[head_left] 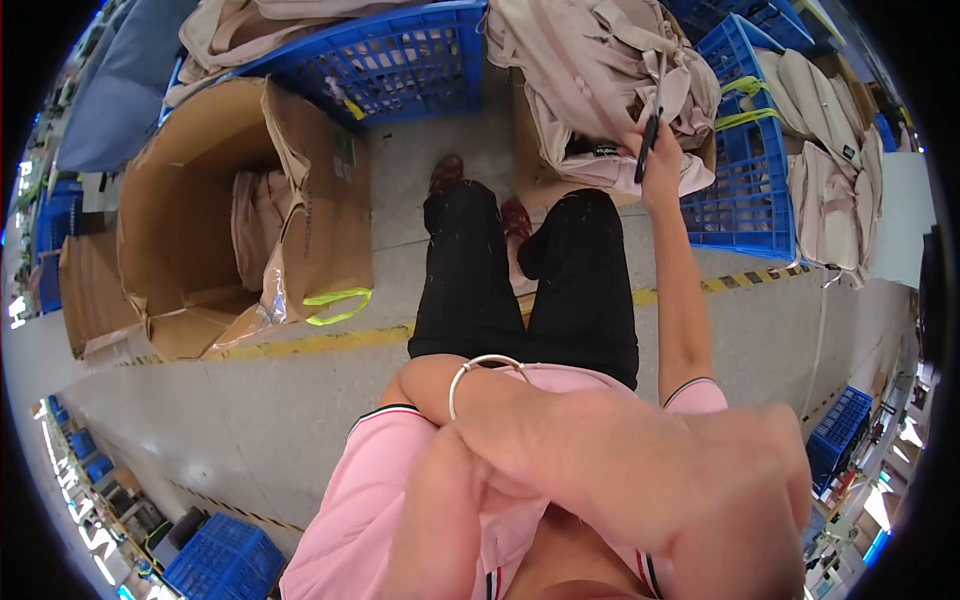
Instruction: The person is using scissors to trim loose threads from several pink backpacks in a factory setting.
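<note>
My right hand [664, 172] reaches forward at the right, closed around black-handled scissors [649, 146] whose thin metal blades point away from me. It is beside a heap of pale pinkish-beige fabric bags [570, 85], which fills and spills over a cardboard carton [532, 150]. The scissors overlap the heap in view; I cannot tell whether the blades touch it. Close to the camera, my left hand [640, 480] is raised across my chest, large and blurred. A light bracelet [462, 385] circles that arm. Its fingers are partly smeared and hidden, so their grip is unclear.
To the left stands an open carton [330, 225] with some beige fabric inside and a yellow-green strap [340, 305] at its base. Blue plastic crates [390, 70] stand behind it. Another blue crate [735, 190] with more bags [830, 190] is at the right. Yellow-black tape [725, 283] crosses the floor.
</note>
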Action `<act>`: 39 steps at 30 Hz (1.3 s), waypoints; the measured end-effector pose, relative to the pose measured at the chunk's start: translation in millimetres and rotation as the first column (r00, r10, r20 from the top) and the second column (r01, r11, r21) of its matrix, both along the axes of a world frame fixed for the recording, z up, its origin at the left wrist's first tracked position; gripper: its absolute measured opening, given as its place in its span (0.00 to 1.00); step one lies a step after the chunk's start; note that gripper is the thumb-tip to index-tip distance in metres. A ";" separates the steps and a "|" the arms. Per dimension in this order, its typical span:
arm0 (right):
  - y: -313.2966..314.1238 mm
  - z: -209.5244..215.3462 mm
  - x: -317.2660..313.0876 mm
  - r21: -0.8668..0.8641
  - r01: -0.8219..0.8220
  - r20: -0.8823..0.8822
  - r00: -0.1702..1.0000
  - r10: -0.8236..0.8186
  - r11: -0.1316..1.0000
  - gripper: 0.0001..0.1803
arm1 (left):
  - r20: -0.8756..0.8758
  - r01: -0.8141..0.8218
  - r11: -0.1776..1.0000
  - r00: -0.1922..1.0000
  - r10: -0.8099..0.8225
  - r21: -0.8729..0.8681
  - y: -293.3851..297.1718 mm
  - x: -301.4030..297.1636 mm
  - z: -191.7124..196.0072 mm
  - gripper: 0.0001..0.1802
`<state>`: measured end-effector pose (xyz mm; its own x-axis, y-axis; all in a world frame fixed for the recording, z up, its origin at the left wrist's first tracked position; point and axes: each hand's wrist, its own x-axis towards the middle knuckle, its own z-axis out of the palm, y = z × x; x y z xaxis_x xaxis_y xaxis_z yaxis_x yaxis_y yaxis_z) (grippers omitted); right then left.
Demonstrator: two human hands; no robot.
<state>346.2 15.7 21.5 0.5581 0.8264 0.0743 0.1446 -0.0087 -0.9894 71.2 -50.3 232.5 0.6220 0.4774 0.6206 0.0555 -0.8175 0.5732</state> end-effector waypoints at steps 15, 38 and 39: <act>-118.8 94.4 -54.4 0.233 0.052 -0.371 0.928 0.040 0.971 0.09 | -0.302 -0.046 0.989 0.949 0.089 0.144 65.8 31.3 -149.4 0.40; -170.0 1.0 -28.0 -0.334 0.289 -0.275 0.881 -0.386 0.897 0.17 | 0.010 0.065 -0.545 0.995 0.104 -0.836 -30.0 -55.8 -221.6 0.33; -172.0 -0.6 -27.2 -0.331 0.276 -0.280 0.885 -0.373 0.902 0.17 | 0.004 0.046 -0.520 0.997 0.082 -0.853 -29.3 -57.7 -224.7 0.33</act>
<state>318.9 -156.2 20.9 0.7495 0.5537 -0.3629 -0.2465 -0.2753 -0.9292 13.5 -79.6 7.8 0.6000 0.3304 -0.7286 -0.0212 0.9170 0.3984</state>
